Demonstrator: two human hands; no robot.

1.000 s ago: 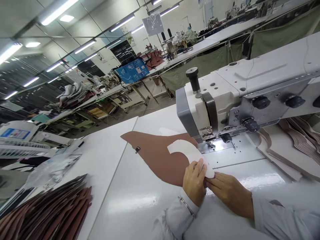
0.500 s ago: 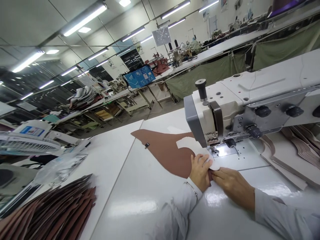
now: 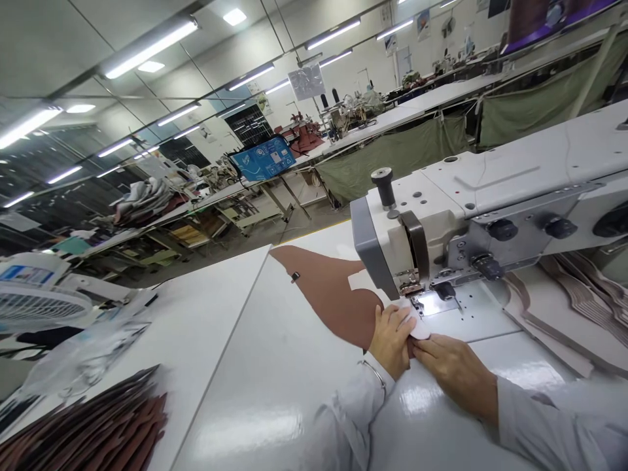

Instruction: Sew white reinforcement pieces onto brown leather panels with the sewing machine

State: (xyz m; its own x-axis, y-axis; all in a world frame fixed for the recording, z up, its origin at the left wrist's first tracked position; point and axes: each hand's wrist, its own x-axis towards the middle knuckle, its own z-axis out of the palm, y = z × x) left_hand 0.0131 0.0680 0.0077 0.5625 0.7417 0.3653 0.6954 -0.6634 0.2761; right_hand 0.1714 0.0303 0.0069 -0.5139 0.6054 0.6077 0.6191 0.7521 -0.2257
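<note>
left hand [image 3: 392, 337] grip pinched white patch [image 3: 418, 325] on brown panel [image 3: 333, 294]; right hand [image 3: 454, 369] grip flat, touching it. Presser foot [image 3: 411, 292] sat just beyond, left nearer.

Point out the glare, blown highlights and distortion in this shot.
Head view: ceiling lights glare off the glossy table; the sewing machine lamp washes out the white piece by the left hand and right hand; the wide lens curves ceiling lines.

Brown, perhaps leather, piece [image 3: 333, 294] on table [image 3: 275, 392]
</note>
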